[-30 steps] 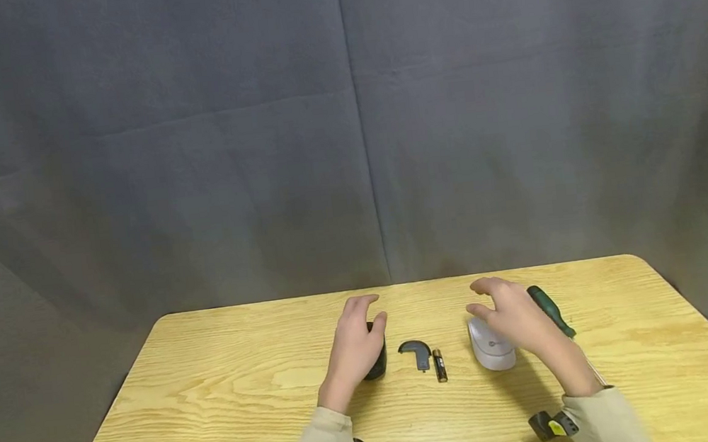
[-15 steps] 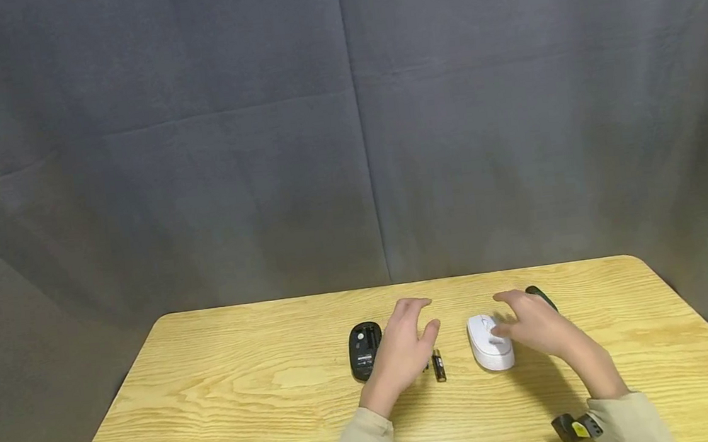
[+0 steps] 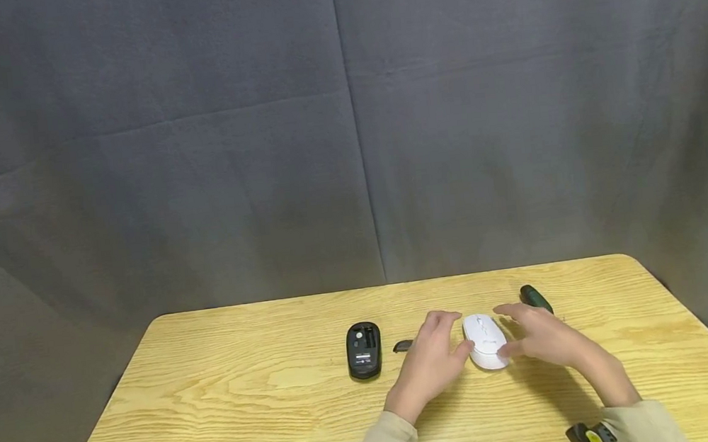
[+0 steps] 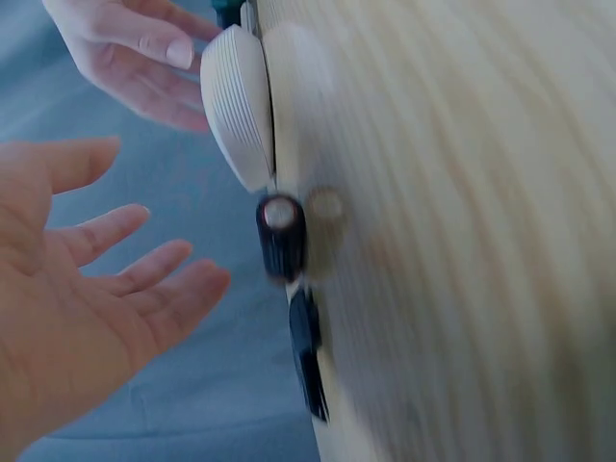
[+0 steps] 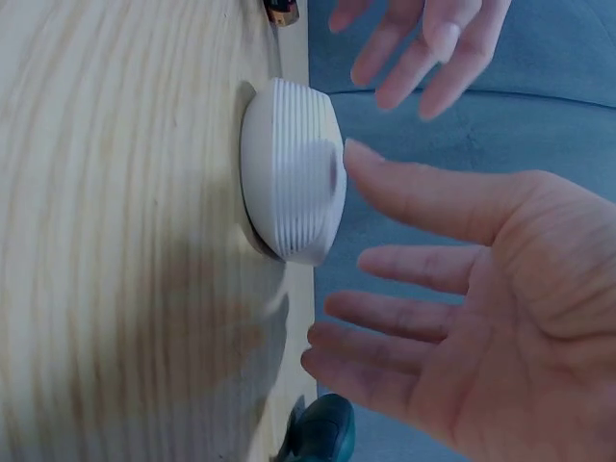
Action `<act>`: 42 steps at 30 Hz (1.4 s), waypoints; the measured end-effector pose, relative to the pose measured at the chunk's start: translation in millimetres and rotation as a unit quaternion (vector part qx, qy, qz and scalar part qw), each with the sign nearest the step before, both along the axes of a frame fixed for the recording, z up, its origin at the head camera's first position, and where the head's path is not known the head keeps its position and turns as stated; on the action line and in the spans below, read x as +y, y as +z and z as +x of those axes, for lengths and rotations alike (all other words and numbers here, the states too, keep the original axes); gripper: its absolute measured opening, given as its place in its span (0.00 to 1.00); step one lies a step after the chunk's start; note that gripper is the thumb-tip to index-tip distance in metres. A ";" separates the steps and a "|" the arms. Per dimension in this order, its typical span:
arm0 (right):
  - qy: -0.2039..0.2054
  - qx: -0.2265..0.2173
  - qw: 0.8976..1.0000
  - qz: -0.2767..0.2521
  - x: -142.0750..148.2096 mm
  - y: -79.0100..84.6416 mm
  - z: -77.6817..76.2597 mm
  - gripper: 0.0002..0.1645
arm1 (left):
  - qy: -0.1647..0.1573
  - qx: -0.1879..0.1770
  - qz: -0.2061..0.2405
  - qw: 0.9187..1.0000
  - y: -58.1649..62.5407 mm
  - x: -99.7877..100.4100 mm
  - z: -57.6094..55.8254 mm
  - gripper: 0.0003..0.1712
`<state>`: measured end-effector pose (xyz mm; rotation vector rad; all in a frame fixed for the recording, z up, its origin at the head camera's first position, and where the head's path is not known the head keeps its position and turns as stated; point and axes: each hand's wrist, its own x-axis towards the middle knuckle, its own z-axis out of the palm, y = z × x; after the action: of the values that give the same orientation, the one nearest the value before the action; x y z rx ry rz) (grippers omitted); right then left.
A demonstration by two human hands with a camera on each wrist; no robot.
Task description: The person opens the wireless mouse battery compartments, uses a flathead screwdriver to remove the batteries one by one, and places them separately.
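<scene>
White computer mouse [image 3: 484,336] sits buttons-up on wooden table [image 3: 218,405] between left hand [image 3: 430,361] and right hand [image 3: 543,336]; both loosely spread, gripping nothing, apparently spaced to its width. Black mouse [image 3: 365,362] lies underside up, so its battery bay [image 3: 368,337] shows.

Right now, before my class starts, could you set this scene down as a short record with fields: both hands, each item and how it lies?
Left hand: holds nothing; left of the white mouse, apart from it
Right hand: holds nothing; right of that mouse, contact unclear
White mouse: on the table, top side up
Black mouse: farther left, underside up, battery slot uncovered
Dark cover piece: between the mice, partly hidden in the head view
Battery: between cover piece and white mouse
Green handle: beyond the right hand, partly hidden
</scene>
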<state>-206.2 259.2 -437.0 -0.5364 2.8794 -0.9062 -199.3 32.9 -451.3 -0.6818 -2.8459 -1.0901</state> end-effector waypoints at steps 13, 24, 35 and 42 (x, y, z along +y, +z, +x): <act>0.027 -0.030 0.999 -0.013 -8.9 -10.4 0.4 0.49 | -0.010 -0.043 -0.074 0.996 -6.1 29.2 4.0 0.38; 0.022 -0.022 1.000 0.000 -12.8 -9.8 -0.8 0.51 | -0.023 -0.053 -0.115 0.992 -4.5 26.2 -0.1 0.37; 0.020 -0.022 1.000 -0.001 -17.1 -8.9 0.1 0.50 | -0.034 -0.050 -0.089 0.994 -7.8 19.8 -6.1 0.32; 0.024 -0.027 0.999 0.000 -18.2 -9.3 1.0 0.51 | -0.043 -0.037 -0.088 0.994 -9.8 17.5 -6.9 0.31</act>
<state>-205.2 241.0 -446.4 -0.5688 2.8067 -0.9006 -206.2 50.4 -461.1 -0.7967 -3.0305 -0.8985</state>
